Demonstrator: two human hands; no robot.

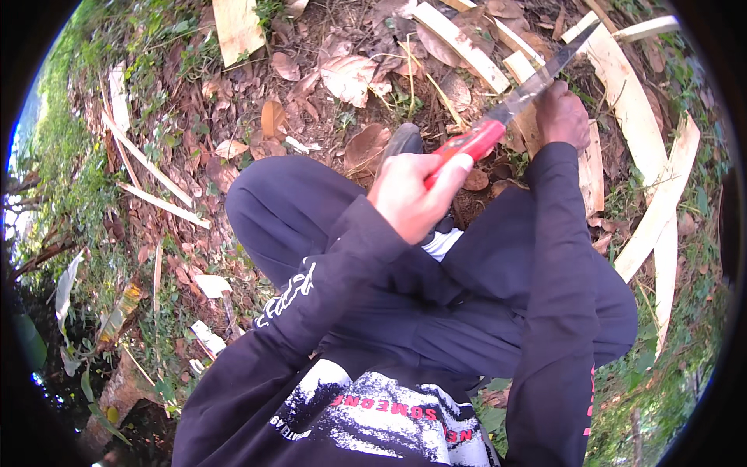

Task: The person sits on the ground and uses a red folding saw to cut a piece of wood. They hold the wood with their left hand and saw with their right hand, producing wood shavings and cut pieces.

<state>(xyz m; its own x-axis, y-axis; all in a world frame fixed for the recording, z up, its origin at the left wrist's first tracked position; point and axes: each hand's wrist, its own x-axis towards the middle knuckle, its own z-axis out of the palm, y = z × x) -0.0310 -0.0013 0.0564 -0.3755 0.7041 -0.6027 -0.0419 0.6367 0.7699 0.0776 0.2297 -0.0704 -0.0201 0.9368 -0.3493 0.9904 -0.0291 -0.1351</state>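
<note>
In my left hand is the red handle of a long knife, my fingers wrapped round it. Its dark, narrow blade slants up to the right, ending in a point over a pale wooden strip. Just below the blade, my right hand is closed, low over the leafy ground. A short wooden strip runs beside its fingers, and another wooden piece lies by its wrist. The right fingertips are hidden, so what they grip cannot be made out.
My bent legs frame the lower middle, with a dark shoe between them. More pale strips are scattered ahead and to the right. A wide board piece lies at the top left. Dry leaves and green plants cover the ground.
</note>
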